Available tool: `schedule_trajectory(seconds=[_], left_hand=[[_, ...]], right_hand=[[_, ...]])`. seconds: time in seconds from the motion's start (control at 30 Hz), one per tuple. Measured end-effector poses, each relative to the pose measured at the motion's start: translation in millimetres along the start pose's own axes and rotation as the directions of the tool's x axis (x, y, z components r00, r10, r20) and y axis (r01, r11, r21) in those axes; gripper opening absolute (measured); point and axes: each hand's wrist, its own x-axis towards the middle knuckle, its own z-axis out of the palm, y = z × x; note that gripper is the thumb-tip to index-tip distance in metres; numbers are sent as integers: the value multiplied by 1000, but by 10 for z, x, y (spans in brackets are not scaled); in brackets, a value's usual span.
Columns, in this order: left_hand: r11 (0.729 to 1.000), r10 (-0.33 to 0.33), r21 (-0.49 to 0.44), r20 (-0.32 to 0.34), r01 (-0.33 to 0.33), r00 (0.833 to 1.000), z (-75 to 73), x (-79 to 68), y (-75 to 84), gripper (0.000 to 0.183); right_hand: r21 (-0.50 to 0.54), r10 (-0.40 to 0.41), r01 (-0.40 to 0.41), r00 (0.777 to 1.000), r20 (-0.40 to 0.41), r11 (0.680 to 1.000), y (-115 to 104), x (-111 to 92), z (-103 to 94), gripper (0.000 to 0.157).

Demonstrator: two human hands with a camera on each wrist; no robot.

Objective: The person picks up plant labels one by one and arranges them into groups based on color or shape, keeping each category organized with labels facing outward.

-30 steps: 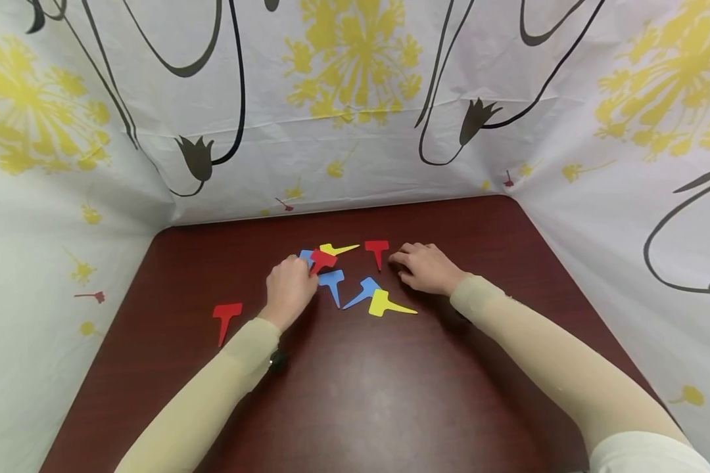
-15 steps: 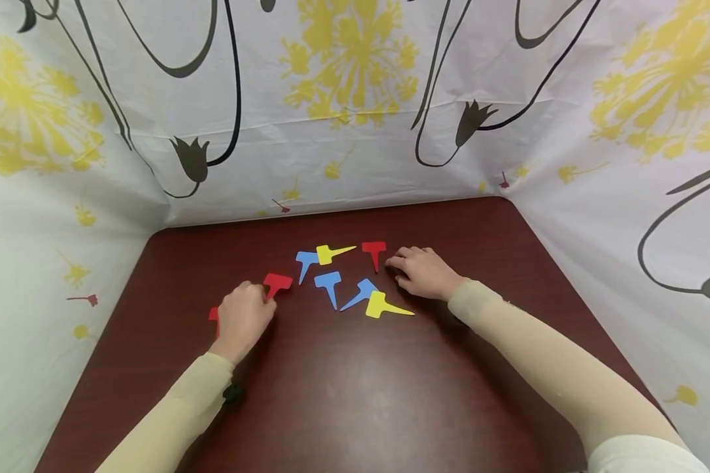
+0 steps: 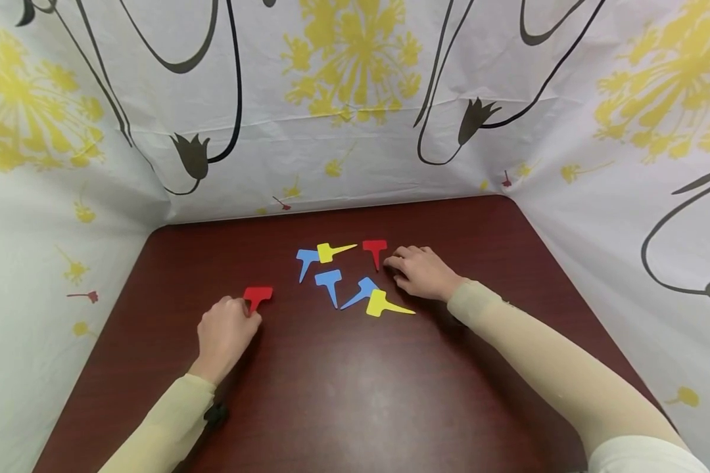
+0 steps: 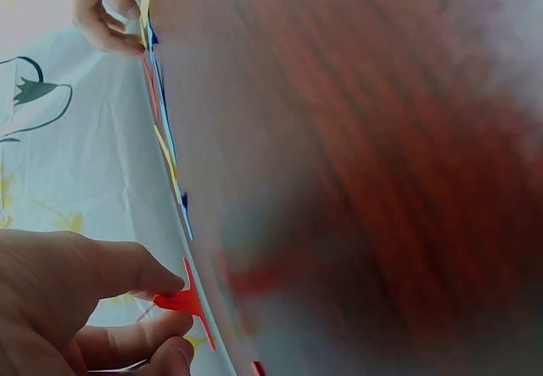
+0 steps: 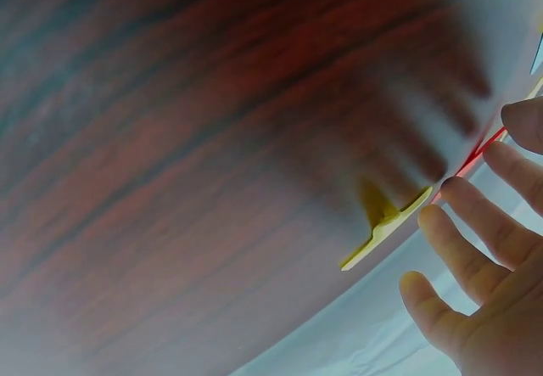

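My left hand pinches a red T-shaped plant label by its narrow stem, over the left part of the table. In the left wrist view the thumb and finger close on this red label near its crossbar. A second red label edge peeks in at the bottom of that view; in the head view it is hidden by the left hand. My right hand rests on the table with relaxed fingers, holding nothing. Just left of its fingertips lies another red label.
Mid-table lie several loose labels: a blue one against a yellow one, a single blue one, and a blue one against a yellow one. Patterned white cloth borders the dark red table.
My left hand has carried the red label left and toward me, away from the cluster, and now covers the red label lying at the left. The right hand has stayed put.
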Motion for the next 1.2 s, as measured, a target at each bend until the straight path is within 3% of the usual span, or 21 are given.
schedule_trajectory(seconds=[0.5, 0.97, 1.2], left_hand=[[999, 12, -47, -7, -13, 1000, 42, -159, -109, 40], [996, -20, -82, 88, 28, 996, 43, -187, -123, 38], [996, -16, -81, 85, 22, 996, 38, -201, -129, 38]], right_hand=[[9, -1, 1, 1000, -16, 1000, -7, 3, -36, 38], [1, -4, 4, 1000, 1, 1000, -28, 24, 2, 37], [3, -1, 1, 1000, 13, 1000, -35, 1, -23, 38]])
